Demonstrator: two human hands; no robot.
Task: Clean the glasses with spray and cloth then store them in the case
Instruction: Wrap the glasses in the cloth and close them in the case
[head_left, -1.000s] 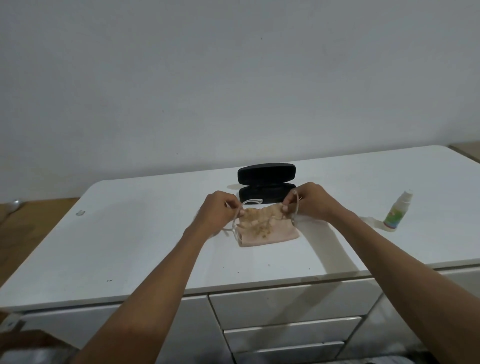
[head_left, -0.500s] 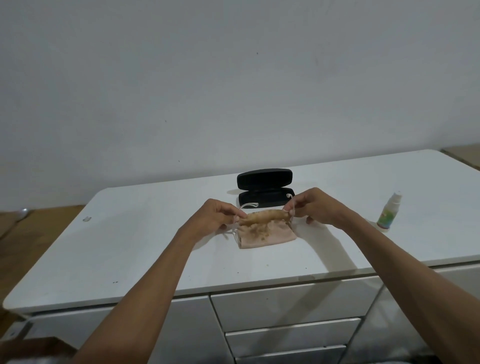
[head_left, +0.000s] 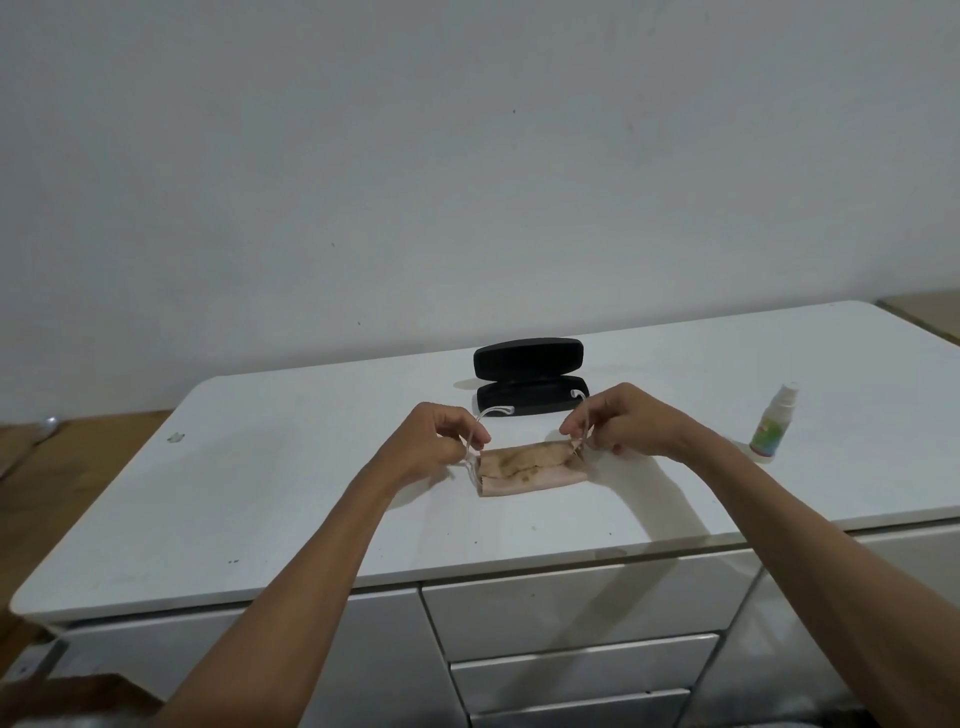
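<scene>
Both hands (head_left: 447, 441) have seemingly swung the glasses (head_left: 524, 460) temples open

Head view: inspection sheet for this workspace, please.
Surface: white cabinet top, a few small dark specks near the front edge.
Job's things: clear-framed glasses held over the stained pink cloth; black case open behind; spray bottle upright at right.
Clutter: small scrap at left.
Hands: left hand and right hand each pinch a temple arm.
Cables: nothing seen.
Surroundings: plain wall, drawers below.
</scene>
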